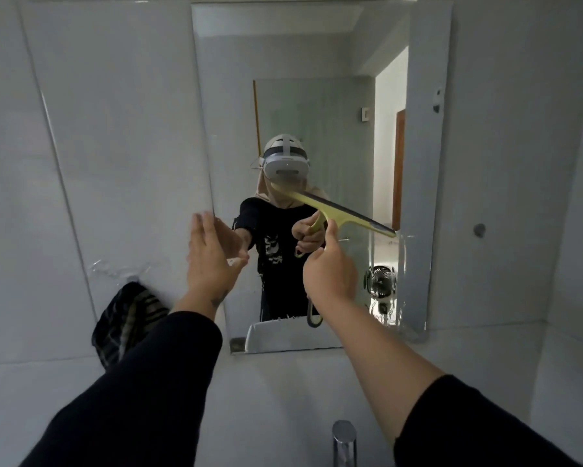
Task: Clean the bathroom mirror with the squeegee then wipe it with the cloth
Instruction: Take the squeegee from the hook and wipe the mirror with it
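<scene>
Two black-sleeved arms reach up: right hand [330, 274] grips one yellow plastic squeegee [337, 214] against one rectangular wall mirror [317, 62]; left hand [209, 261] spread, one dark striped cloth [128, 321] below it.

Right hand [330, 274] grips the squeegee [337, 210], blade seemingly against the mirror [317, 96]; left hand [209, 257] spread.

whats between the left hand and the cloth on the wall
Nothing but bare white wall tile. In the head view the open left hand rests at the mirror edge, and the dark cloth hangs lower left of it, apart.
</scene>
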`<state>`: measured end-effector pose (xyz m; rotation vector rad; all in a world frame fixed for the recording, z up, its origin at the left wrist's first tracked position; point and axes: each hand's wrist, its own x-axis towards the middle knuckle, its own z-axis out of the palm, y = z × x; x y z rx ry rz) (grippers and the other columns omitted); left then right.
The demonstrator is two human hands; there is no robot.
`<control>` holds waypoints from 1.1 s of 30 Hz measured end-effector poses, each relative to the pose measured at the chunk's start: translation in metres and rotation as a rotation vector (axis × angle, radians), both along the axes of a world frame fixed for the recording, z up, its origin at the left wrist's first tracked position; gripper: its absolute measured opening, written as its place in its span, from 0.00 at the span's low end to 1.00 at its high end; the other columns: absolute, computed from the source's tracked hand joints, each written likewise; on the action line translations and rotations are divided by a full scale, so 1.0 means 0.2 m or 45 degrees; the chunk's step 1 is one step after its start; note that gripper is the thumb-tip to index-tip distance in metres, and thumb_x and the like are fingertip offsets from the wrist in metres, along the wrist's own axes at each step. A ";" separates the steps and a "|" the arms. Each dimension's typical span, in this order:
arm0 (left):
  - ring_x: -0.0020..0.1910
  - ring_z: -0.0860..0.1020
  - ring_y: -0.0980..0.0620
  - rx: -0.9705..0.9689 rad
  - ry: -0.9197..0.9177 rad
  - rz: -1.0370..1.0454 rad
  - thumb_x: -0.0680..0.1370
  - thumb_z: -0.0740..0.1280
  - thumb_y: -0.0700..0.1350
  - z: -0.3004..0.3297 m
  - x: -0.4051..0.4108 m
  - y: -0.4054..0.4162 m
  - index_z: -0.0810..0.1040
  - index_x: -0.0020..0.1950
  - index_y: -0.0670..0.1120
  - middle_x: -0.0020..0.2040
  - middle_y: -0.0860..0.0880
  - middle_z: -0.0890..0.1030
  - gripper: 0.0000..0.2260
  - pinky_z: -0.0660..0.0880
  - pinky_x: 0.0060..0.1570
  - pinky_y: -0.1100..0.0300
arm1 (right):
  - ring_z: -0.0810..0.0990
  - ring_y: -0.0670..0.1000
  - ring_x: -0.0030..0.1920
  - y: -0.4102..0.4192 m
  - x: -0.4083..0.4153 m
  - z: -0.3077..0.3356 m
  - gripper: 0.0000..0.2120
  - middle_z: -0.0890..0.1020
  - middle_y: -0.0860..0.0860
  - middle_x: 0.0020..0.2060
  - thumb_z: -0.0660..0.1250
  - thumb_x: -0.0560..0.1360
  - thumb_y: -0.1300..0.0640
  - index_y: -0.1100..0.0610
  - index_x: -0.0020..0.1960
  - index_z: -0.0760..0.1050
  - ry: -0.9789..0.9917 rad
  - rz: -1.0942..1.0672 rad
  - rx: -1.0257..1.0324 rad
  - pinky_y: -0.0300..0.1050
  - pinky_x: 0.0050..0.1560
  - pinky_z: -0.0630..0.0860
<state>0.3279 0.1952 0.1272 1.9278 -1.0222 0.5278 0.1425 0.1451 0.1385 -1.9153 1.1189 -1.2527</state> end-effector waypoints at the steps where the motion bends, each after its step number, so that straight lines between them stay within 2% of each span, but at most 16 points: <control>1: 0.76 0.47 0.43 -0.008 -0.006 -0.005 0.71 0.74 0.48 -0.01 0.01 0.00 0.41 0.77 0.47 0.78 0.45 0.41 0.49 0.56 0.73 0.46 | 0.76 0.52 0.39 0.01 0.02 -0.01 0.28 0.79 0.55 0.43 0.53 0.81 0.58 0.44 0.78 0.49 0.015 0.004 -0.030 0.45 0.36 0.70; 5: 0.77 0.44 0.46 -0.044 -0.030 -0.032 0.72 0.74 0.47 -0.03 0.01 -0.01 0.40 0.77 0.46 0.78 0.45 0.39 0.48 0.52 0.73 0.51 | 0.80 0.54 0.43 0.08 0.12 -0.01 0.27 0.81 0.55 0.45 0.52 0.81 0.58 0.43 0.77 0.49 0.040 0.050 -0.118 0.49 0.41 0.77; 10: 0.77 0.43 0.46 -0.060 -0.054 -0.062 0.72 0.73 0.48 -0.05 0.02 0.00 0.40 0.77 0.45 0.78 0.45 0.40 0.48 0.52 0.74 0.50 | 0.79 0.54 0.44 0.11 0.18 -0.02 0.28 0.80 0.55 0.46 0.53 0.80 0.58 0.43 0.77 0.49 0.040 0.074 -0.158 0.53 0.45 0.79; 12: 0.77 0.43 0.46 -0.067 -0.067 -0.068 0.72 0.74 0.49 -0.05 0.03 0.00 0.40 0.77 0.44 0.78 0.45 0.41 0.49 0.51 0.74 0.51 | 0.79 0.55 0.45 0.11 0.18 -0.03 0.29 0.80 0.55 0.48 0.53 0.80 0.59 0.42 0.77 0.49 0.124 0.078 -0.212 0.50 0.44 0.77; 14: 0.77 0.43 0.47 -0.074 -0.097 -0.075 0.71 0.74 0.50 -0.05 0.03 0.01 0.40 0.77 0.43 0.78 0.44 0.42 0.49 0.49 0.74 0.53 | 0.78 0.55 0.47 0.12 0.18 -0.04 0.30 0.80 0.54 0.50 0.54 0.80 0.60 0.41 0.77 0.49 0.268 0.089 -0.287 0.47 0.40 0.72; 18: 0.77 0.41 0.48 -0.071 -0.098 -0.094 0.71 0.74 0.51 -0.05 0.03 0.02 0.40 0.77 0.44 0.78 0.45 0.41 0.50 0.47 0.72 0.57 | 0.77 0.55 0.43 0.12 0.17 -0.04 0.30 0.79 0.56 0.46 0.54 0.80 0.61 0.42 0.77 0.50 0.403 0.063 -0.389 0.46 0.36 0.67; 20: 0.77 0.42 0.48 -0.050 -0.099 -0.095 0.70 0.74 0.52 -0.05 0.03 0.02 0.40 0.77 0.44 0.78 0.45 0.41 0.51 0.49 0.73 0.55 | 0.75 0.55 0.41 0.09 0.13 -0.03 0.31 0.77 0.55 0.46 0.54 0.79 0.62 0.41 0.77 0.51 0.498 0.032 -0.450 0.46 0.36 0.67; 24: 0.77 0.42 0.47 0.034 -0.119 -0.070 0.70 0.74 0.53 -0.06 0.04 0.03 0.40 0.77 0.45 0.78 0.44 0.40 0.50 0.54 0.74 0.45 | 0.76 0.57 0.45 0.04 0.02 0.00 0.33 0.77 0.55 0.52 0.54 0.78 0.64 0.39 0.77 0.50 0.712 -0.057 -0.639 0.46 0.38 0.66; 26: 0.77 0.43 0.46 0.060 -0.119 -0.029 0.70 0.74 0.53 -0.05 0.02 0.03 0.39 0.77 0.47 0.78 0.45 0.40 0.50 0.56 0.72 0.40 | 0.72 0.55 0.41 0.01 -0.03 0.02 0.34 0.76 0.54 0.52 0.54 0.77 0.64 0.38 0.76 0.50 0.798 -0.094 -0.682 0.46 0.38 0.66; 29: 0.77 0.41 0.45 0.169 -0.216 0.059 0.69 0.74 0.55 -0.04 -0.04 0.03 0.36 0.76 0.50 0.77 0.47 0.35 0.53 0.51 0.71 0.36 | 0.68 0.54 0.38 -0.04 -0.10 0.04 0.35 0.75 0.54 0.51 0.54 0.77 0.65 0.36 0.75 0.51 0.849 -0.126 -0.704 0.46 0.37 0.66; 33: 0.76 0.37 0.47 0.257 -0.387 0.054 0.69 0.74 0.56 -0.04 -0.09 0.00 0.36 0.77 0.50 0.77 0.47 0.33 0.53 0.48 0.71 0.35 | 0.72 0.55 0.39 -0.10 -0.17 0.02 0.35 0.71 0.53 0.44 0.55 0.76 0.66 0.36 0.74 0.53 0.859 -0.186 -0.764 0.47 0.35 0.68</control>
